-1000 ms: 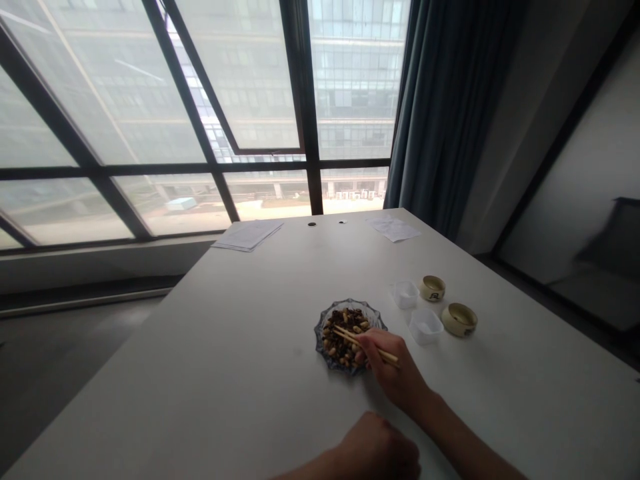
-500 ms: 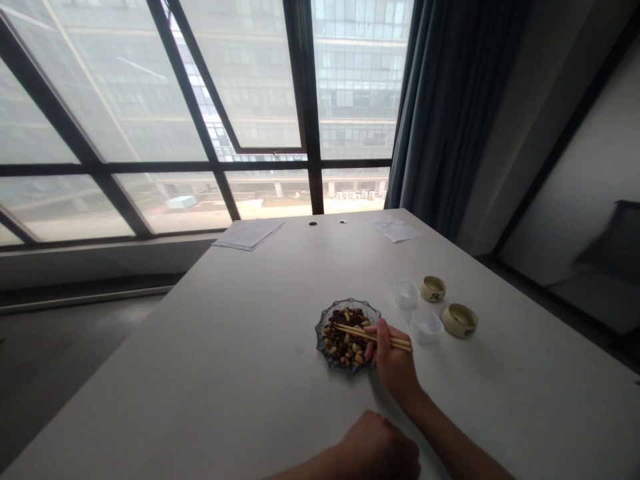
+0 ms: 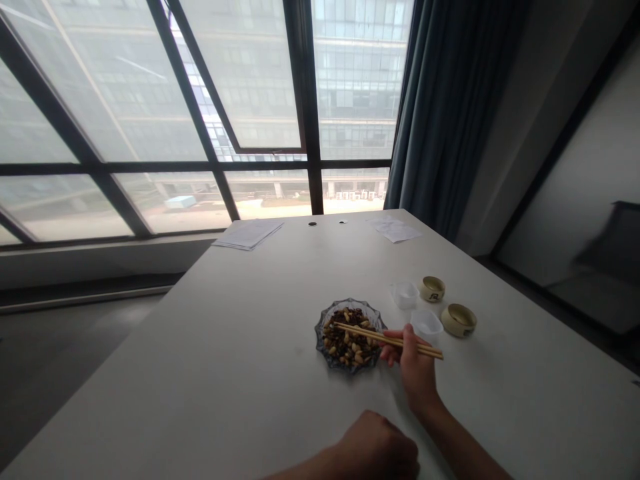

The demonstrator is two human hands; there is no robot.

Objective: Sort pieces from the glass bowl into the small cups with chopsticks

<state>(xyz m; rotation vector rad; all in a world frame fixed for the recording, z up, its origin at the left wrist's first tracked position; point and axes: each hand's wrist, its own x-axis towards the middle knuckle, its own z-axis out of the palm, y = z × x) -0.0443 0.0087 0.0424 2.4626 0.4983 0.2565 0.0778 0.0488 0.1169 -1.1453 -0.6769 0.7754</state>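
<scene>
Right fingers (image 3: 410, 339) farther from scalloped dish (image 3: 329, 361)

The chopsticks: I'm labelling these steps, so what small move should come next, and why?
Perhaps part the chopsticks slightly around one piece: the right hand holds them nearly together, tips over the light and dark pieces in the glass bowl. Whether they grip one is too small to tell.

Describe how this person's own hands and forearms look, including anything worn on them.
The left hand and right hand are both bare, with no gloves. No sleeve covers the visible part of the slim left forearm or right forearm, and no watch or bracelet shows. The left hand is too shadowed to tell about rings.
</scene>
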